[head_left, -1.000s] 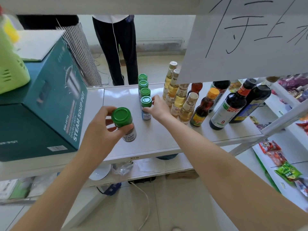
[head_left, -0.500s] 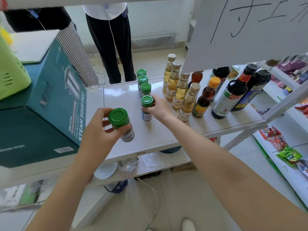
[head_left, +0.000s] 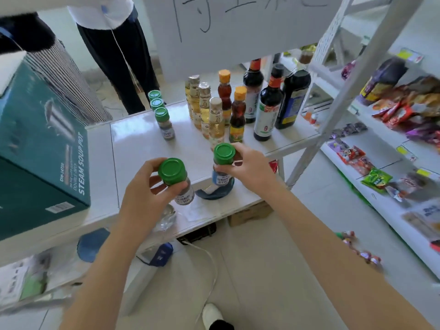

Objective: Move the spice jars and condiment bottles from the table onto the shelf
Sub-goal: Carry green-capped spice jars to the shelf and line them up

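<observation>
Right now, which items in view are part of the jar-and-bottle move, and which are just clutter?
Job: left hand gripping a green-lid jar; right hand gripping a second jar; three jars in a row; pale bottles; orange-capped bottles; dark sauce bottles.
Lying about: soup pot box; snack packets; paper sign.
</observation>
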